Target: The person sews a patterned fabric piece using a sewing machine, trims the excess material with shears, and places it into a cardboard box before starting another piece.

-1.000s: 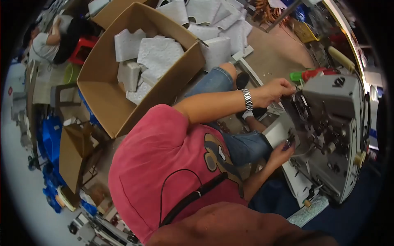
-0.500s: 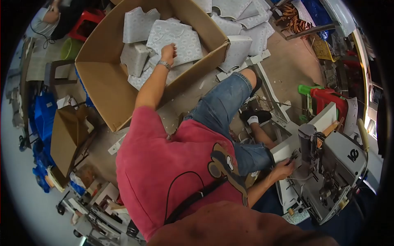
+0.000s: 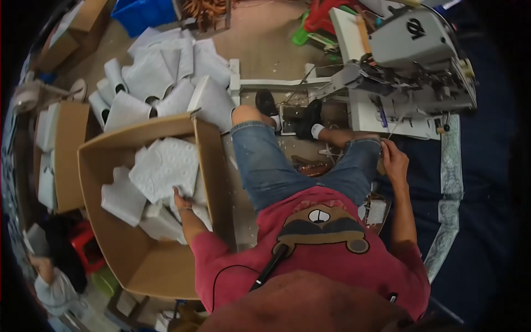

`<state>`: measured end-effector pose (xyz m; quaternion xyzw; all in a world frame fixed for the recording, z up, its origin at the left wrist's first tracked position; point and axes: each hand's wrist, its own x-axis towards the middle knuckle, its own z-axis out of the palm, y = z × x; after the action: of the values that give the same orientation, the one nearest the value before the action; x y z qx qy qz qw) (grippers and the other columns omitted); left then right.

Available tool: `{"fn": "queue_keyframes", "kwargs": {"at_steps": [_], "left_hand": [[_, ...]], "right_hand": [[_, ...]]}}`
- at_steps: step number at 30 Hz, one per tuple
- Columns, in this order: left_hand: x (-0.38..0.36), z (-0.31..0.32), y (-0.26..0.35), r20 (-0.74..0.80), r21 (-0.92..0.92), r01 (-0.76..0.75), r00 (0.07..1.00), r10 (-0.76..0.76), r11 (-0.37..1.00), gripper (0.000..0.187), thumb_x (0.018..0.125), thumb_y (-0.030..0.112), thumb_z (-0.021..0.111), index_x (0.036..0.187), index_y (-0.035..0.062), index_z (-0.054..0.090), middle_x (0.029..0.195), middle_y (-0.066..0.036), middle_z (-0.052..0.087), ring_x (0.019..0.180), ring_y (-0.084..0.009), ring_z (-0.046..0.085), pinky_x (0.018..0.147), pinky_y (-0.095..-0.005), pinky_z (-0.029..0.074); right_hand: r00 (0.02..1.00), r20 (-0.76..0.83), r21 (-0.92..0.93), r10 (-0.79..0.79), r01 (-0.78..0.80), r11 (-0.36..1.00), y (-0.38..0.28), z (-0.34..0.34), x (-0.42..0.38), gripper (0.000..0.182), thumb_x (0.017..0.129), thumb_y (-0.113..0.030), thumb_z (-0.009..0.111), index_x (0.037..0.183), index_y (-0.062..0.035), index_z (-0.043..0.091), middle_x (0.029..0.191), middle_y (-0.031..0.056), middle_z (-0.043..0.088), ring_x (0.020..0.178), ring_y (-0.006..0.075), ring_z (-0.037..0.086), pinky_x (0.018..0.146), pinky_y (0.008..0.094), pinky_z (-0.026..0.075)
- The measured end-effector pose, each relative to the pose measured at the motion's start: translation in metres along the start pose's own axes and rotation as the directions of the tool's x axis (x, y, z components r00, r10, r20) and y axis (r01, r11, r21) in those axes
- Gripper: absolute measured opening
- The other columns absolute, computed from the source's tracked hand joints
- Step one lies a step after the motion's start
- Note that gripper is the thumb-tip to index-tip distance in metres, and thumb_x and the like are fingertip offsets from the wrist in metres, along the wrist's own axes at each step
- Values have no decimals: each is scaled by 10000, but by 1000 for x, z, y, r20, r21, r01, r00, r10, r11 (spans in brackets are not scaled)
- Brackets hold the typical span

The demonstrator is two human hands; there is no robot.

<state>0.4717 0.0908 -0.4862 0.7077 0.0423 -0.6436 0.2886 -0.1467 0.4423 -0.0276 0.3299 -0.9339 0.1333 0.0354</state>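
My left hand reaches into a large cardboard box on my left. Its fingers are closed at the near edge of a white patterned fabric piece, with the thumb on the upper side. More white pieces lie beneath and beside it in the box. My right hand is beside my knee, just below the sewing machine's table edge. Its fingers are curled together, and what they hold, if anything, is too small to make out. The grey sewing machine stands ahead of that hand.
A heap of white fabric pieces lies on the floor beyond the box. A white metal frame runs toward the machine. Dark blue cloth spreads on my right. Another person's hand shows at the far left, near a red stool.
My view has swung to the right, so the box sits lower and further left. My left hand has moved from atop the patterned piece to its near edge. My right hand has drawn back from the machine.
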Motion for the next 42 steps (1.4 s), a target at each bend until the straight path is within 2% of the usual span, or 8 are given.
{"fn": "queue_keyframes", "kwargs": {"at_steps": [2,5,9,12,18,23,25,42], "left_hand": [[15,-4,8,230,-2,-80,970,78,997,863,860,636,663,1475,69,453,1509,-184,433,1391,-318,404,1146,-495,318],[-19,32,11,-202,363,-97,963,180,927,746,808,543,775,1293,11,579,1295,-180,604,1076,-267,606,891,-375,482],[15,62,6,147,733,-346,921,360,585,554,793,345,820,1113,-55,610,1037,-164,693,807,-230,630,691,-347,489],[-27,86,16,79,555,-794,348,934,249,432,881,274,715,1085,-83,582,1035,-253,673,856,-384,608,792,-452,464],[-274,38,82,64,663,-748,13,998,-32,452,993,350,610,1034,-96,542,985,-267,618,881,-401,550,856,-444,443],[-453,6,101,129,594,-804,66,990,-24,337,1041,268,558,1127,-57,539,1034,-161,612,938,-230,541,866,-341,454],[-473,5,107,166,247,-935,-218,962,-254,317,1016,175,580,1271,-7,536,1160,-141,596,983,-211,558,870,-332,469],[-629,246,-28,747,-28,-952,182,640,304,572,979,77,585,1512,13,384,1400,-101,551,1215,-172,543,1041,-280,393]], "right_hand": [[987,46,-21,-151,152,988,-8,-6,-9,202,982,-237,607,1077,-94,713,739,147,685,674,299,697,608,370,524],[983,58,31,-172,170,985,-18,-4,-12,169,950,-216,642,1051,-99,710,773,155,687,699,347,684,607,412,523],[938,100,60,-332,327,943,-37,8,-3,157,939,-203,647,1035,-98,712,797,160,689,714,350,685,617,422,528],[872,113,138,-477,462,876,-65,19,16,158,929,-201,652,1029,-98,715,819,142,703,739,345,689,639,423,537],[729,85,597,-679,508,621,-140,70,33,189,914,-239,670,1015,-91,729,933,128,729,855,325,704,727,395,561],[497,-149,769,-855,601,216,-245,71,31,235,900,-222,691,1094,-90,708,1002,122,708,956,314,679,822,385,541],[430,-343,729,-835,683,52,-281,51,28,324,897,-223,698,1184,-78,661,1084,119,665,1045,302,637,896,372,510],[724,-356,771,-591,584,252,-177,13,74,415,757,-209,817,1083,-56,610,1053,110,592,1027,329,555,906,417,441]]}}
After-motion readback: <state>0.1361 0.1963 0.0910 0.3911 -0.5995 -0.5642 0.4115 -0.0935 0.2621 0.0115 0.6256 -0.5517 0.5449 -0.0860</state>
